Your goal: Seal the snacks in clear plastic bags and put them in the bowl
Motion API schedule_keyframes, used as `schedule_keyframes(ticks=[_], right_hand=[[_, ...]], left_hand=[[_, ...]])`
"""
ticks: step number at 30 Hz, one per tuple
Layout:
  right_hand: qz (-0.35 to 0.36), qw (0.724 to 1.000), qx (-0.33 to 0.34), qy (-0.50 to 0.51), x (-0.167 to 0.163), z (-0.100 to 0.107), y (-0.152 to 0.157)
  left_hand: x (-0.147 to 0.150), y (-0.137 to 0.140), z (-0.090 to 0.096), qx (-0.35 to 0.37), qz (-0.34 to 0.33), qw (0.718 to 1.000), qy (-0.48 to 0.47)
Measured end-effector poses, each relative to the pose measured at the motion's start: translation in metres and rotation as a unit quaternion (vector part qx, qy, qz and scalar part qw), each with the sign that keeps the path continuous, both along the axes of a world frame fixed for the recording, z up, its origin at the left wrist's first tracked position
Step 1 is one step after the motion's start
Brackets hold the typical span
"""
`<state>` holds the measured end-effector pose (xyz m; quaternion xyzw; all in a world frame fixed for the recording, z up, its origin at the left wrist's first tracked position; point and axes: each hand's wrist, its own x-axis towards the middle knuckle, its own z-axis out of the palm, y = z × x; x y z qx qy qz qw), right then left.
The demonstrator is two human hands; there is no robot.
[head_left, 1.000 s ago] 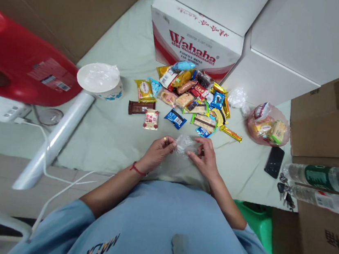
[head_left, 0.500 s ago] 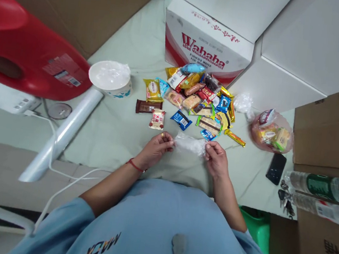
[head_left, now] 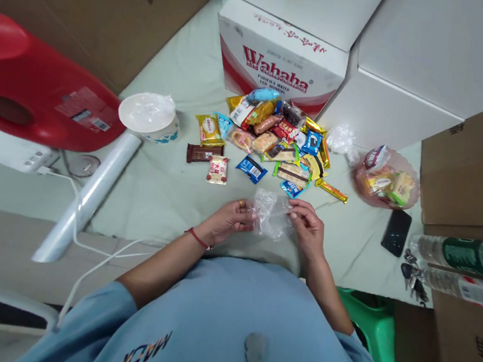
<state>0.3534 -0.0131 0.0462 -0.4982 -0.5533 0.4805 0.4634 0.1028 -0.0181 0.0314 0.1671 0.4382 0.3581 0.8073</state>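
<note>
A clear plastic bag (head_left: 271, 215) is stretched loosely between my two hands, just above the cloth near my body. My left hand (head_left: 233, 222) grips its left side, with the fingers partly behind the film. At the bag's upper right edge, my right hand (head_left: 307, 225) pinches it between thumb and fingers. Beyond the hands lies a heap of wrapped snacks (head_left: 265, 143). Closest to the bag are a blue snack packet (head_left: 252, 169), a cream packet with red print (head_left: 217, 169) and a thin yellow stick packet (head_left: 331, 190).
Left stand a paper tub (head_left: 151, 126) with plastic film, a roll of clear film (head_left: 90, 197) and a red jug (head_left: 42, 86). A Wahaba-style white carton (head_left: 278, 62) backs the heap. Right are a pink bowl of snacks (head_left: 361, 187), a phone (head_left: 396, 232), keys (head_left: 414, 278) and bottles (head_left: 463, 255).
The bag has gone from a flat, narrow strip to a wider, crumpled, partly spread shape. My left hand has turned and moved slightly right and down; the view has shifted a little.
</note>
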Motion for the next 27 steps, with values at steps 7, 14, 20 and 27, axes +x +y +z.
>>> schedule_keyframes(ticks=[7,14,20,27], right_hand=[[-0.082,0.996,-0.045,-0.005,0.031,-0.020,0.003],[-0.057,0.979,0.105,-0.162,0.023,0.009,-0.021],[0.147,0.951,0.124,-0.242,-0.037,-0.005,-0.022],[0.069,0.991,-0.077,-0.079,-0.053,-0.009,-0.009]], left_hand=[[-0.004,0.000,-0.008,0.016,0.028,0.996,0.079],[0.006,0.002,-0.010,0.028,0.050,0.992,0.113],[0.012,-0.001,0.001,0.048,0.055,0.992,0.099],[0.005,-0.021,0.000,0.117,0.055,0.978,0.165]])
